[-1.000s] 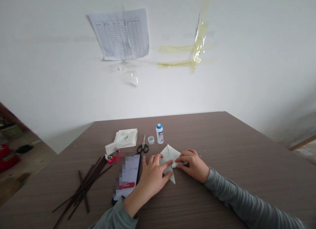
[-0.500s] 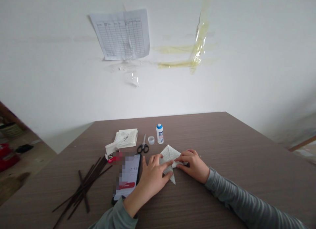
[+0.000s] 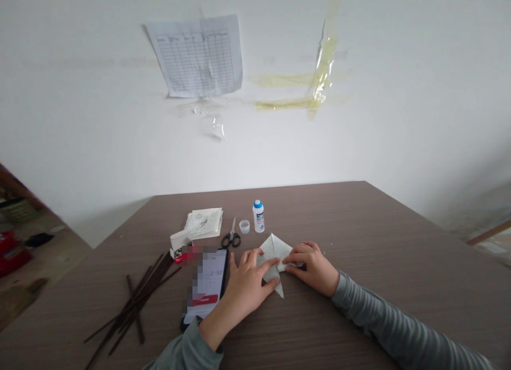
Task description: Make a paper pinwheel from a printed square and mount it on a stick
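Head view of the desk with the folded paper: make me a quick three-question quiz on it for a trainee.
1. True or false: the blue-capped bottle stands upright.
2. What do the left hand and right hand both touch?
a) the scissors
b) the folded paper
c) the wall sheet
3. Fill in: the phone lies between the dark sticks and the ____ hand.
Key: 1 true; 2 b; 3 left

Held paper point(image 3: 273, 247), bottle point(image 3: 259, 220), phone point(image 3: 214, 277), scissors point(image 3: 231, 239), cup point(image 3: 244, 227) and box point(image 3: 179, 242) number one each.
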A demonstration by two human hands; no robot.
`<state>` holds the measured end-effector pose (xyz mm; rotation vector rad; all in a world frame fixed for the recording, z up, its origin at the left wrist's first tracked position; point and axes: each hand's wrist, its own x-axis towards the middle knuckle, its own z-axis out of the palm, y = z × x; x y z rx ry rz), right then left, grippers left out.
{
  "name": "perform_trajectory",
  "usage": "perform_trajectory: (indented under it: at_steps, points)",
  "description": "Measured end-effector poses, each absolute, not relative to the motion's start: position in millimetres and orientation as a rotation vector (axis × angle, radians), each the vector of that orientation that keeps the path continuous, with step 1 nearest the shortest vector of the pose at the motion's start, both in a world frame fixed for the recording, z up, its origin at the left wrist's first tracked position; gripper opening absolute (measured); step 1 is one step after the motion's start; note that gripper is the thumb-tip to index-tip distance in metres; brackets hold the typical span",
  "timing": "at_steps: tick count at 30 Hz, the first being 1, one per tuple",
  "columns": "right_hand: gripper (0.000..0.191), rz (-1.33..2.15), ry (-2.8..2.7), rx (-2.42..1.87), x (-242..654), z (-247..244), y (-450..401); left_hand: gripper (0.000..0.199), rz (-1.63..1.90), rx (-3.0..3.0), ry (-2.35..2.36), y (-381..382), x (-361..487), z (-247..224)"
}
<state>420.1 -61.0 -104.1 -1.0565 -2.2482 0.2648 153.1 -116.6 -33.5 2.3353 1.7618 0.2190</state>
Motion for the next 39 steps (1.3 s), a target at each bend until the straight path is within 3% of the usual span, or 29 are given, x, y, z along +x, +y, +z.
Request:
perform_trajectory:
  at_steps: [6,13,23,30,39]
  points:
    - [0.011,0.251,-2.242,-1.070,419,-100,-63,0.068,0.215,2.340,1.783,-116,153,-32]
    - [0.013,0.264,-2.237,-1.081,419,-100,-62,0.054,0.156,2.328,1.774,-118,155,-25]
    - [0.012,0.250,-2.241,-1.066,419,-101,-62,0.052,0.285,2.360,1.775,-116,153,-38]
    - [0.017,0.294,-2.230,-1.072,420,-99,-63,0.066,0.251,2.316,1.815,-117,153,-33]
    - [0.015,0.288,-2.241,-1.058,420,-102,-61,0.058,0.228,2.335,1.792,-116,152,-35]
